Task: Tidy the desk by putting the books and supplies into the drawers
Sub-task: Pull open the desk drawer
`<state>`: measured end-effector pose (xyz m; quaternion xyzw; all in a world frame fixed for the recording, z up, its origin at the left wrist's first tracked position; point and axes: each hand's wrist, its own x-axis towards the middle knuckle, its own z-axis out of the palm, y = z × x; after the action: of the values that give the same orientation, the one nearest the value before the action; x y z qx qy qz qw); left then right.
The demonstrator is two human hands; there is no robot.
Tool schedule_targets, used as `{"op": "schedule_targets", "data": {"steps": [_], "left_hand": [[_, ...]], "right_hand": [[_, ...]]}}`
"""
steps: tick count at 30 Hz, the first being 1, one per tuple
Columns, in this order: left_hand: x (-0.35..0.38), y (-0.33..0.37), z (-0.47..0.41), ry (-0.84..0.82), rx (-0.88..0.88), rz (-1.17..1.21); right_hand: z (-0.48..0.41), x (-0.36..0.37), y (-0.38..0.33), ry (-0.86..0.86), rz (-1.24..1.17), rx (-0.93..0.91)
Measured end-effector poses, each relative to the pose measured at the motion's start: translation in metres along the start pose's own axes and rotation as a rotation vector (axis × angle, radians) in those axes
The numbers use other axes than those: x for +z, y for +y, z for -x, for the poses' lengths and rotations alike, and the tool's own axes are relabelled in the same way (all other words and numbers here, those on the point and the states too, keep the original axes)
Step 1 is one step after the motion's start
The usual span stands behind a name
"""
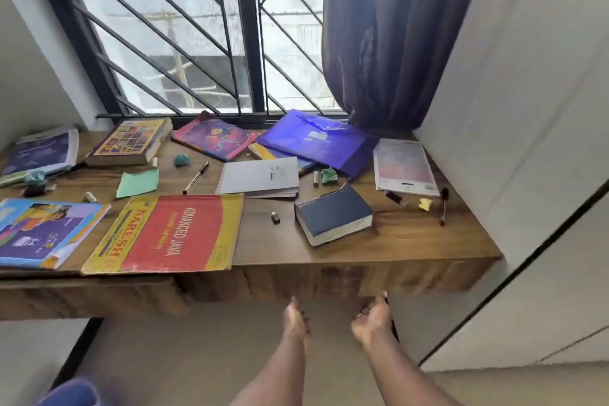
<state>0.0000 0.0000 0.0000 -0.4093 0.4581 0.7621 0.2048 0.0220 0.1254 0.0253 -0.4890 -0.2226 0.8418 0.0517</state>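
Books: a red and yellow book [171, 234] lies at the front edge of the wooden surface [412, 241]; a dark blue book [334, 216] lies to its right, a spiral notebook [260, 178] behind them, a blue folder [316, 142] by the window.
Supplies: a pen [196, 177], a green paper [137, 183] and small crumpled bits lie scattered between the books.
Drawers: the front panel [296, 283] under the surface looks shut; contents hidden.
Left hand [296, 318]: reaches toward the panel's lower edge, fingers extended, grip released.
Right hand [372, 320]: just beside it, fingers curled up at the panel's underside; whether it grasps the edge, I cannot tell.
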Motion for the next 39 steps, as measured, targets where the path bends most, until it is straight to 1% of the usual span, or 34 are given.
{"op": "schedule_targets", "data": {"steps": [1,3,7,9,10,13,16,19,22,24,28,29,30,31,32,33,34,35,36,37,38,39], "left_hand": [[0.012,-0.003,-0.006,0.002,-0.01,0.039],[0.026,-0.006,-0.021,0.04,-0.081,0.11],[0.048,-0.01,-0.05,0.083,-0.138,0.362],[0.056,-0.006,-0.063,0.063,-0.117,0.414],[0.058,-0.005,-0.07,0.036,-0.091,0.454],[0.054,-0.007,-0.08,0.039,-0.059,0.618],[0.05,-0.013,-0.077,0.006,-0.072,0.631],[0.047,-0.016,-0.078,0.008,-0.044,0.649],[0.04,-0.023,-0.074,0.005,-0.041,0.706],[0.031,-0.031,-0.063,0.022,-0.046,0.693],[0.007,-0.052,-0.031,0.062,-0.057,0.664],[0.002,-0.054,-0.017,0.086,-0.033,0.644],[-0.002,-0.054,-0.002,0.146,0.015,0.628],[-0.005,-0.051,0.016,0.279,0.079,0.591],[-0.009,-0.045,0.031,0.46,0.158,0.518],[-0.012,-0.036,0.051,0.604,0.27,0.395],[-0.015,-0.03,0.068,0.715,0.432,0.218],[-0.02,-0.025,0.076,0.776,0.639,0.002],[-0.026,-0.023,0.081,0.789,0.843,-0.248],[-0.03,-0.023,0.082,0.751,1.0,-0.522],[-0.033,-0.022,0.088,0.664,1.086,-0.799],[-0.035,-0.023,0.093,0.548,1.099,-1.046]], "right_hand": [[-0.011,-0.001,-0.005,-0.014,-0.021,0.014],[-0.038,-0.003,-0.013,0.032,-0.053,0.026],[-0.077,-0.001,-0.026,0.072,-0.074,0.083],[-0.098,0.006,-0.027,0.061,-0.094,0.078],[-0.106,0.009,-0.027,0.052,-0.126,0.067],[-0.115,0.012,-0.024,0.024,-0.26,0.033],[-0.122,0.007,-0.022,0.027,-0.237,0.032],[-0.123,0.004,-0.019,0.034,-0.197,0.001],[-0.116,-0.004,-0.014,0.003,-0.214,-0.007],[-0.106,-0.017,-0.009,-0.002,-0.255,-0.011],[-0.08,-0.049,0.005,0.072,-0.251,-0.037],[-0.07,-0.056,0.009,0.074,-0.272,-0.06],[-0.058,-0.061,0.013,0.077,-0.289,-0.092],[-0.041,-0.063,0.014,0.111,-0.273,-0.127],[-0.025,-0.063,0.014,0.186,-0.216,-0.164],[-0.007,-0.065,0.013,0.303,-0.164,-0.209],[0.012,-0.067,0.011,0.439,-0.091,-0.249],[0.028,-0.067,0.01,0.528,-0.008,-0.308],[0.041,-0.067,0.009,0.546,0.076,-0.382],[0.051,-0.067,0.01,0.545,0.179,-0.477],[0.059,-0.068,0.013,0.542,0.301,-0.596],[0.063,-0.07,0.015,0.516,0.452,-0.753]]}}
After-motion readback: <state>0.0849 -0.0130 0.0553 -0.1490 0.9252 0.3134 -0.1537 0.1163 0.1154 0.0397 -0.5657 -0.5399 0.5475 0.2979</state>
